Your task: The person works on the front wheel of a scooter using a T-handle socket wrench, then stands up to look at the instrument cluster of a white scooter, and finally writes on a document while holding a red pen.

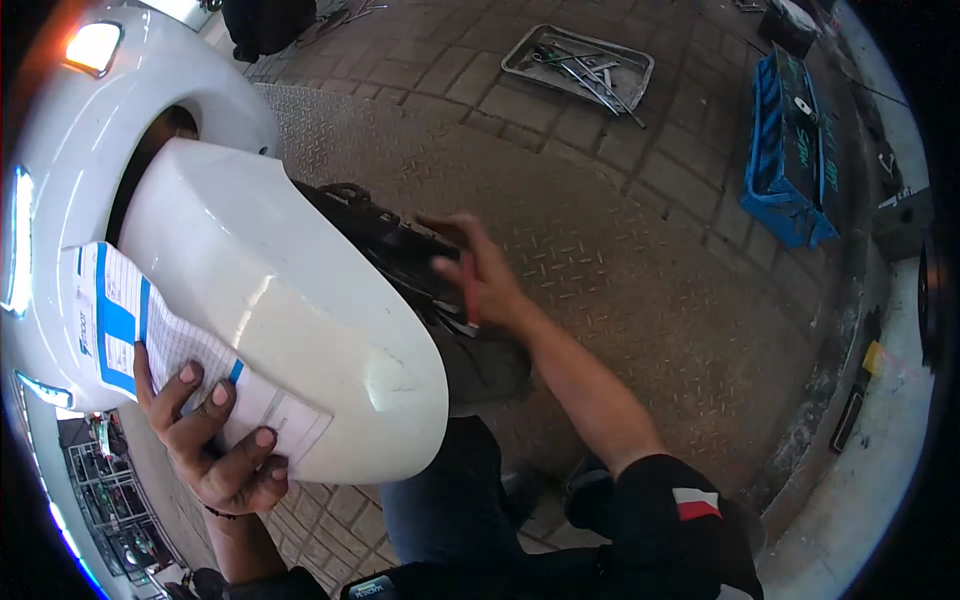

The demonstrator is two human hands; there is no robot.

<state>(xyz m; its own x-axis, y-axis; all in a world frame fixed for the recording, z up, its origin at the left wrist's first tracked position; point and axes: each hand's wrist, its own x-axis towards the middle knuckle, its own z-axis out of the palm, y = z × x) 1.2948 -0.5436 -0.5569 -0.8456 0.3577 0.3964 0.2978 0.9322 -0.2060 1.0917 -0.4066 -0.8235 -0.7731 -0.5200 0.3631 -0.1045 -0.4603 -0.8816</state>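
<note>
My left hand [215, 435] presses a printed paper form [190, 340] with blue bands against the side of a white scooter's front fender [310, 300]. Its thumb and fingers are closed over the lower part of the sheet, which is creased. On the fender's right side, my right hand [485, 275] is beside the dark wheel and fork parts [390, 245]. A slim red object [469, 288] lies along its palm and fingers; its kind cannot be made out. The fingertips are slightly blurred, and the fender hides part of the wheel.
The scooter's white front body [190, 60] with lit lamps rises at the left. A metal tray [580, 75] of wrenches sits on the paving beyond a ridged metal plate [600, 240]. A blue toolbox [790, 150] stands at the far right, near a wall.
</note>
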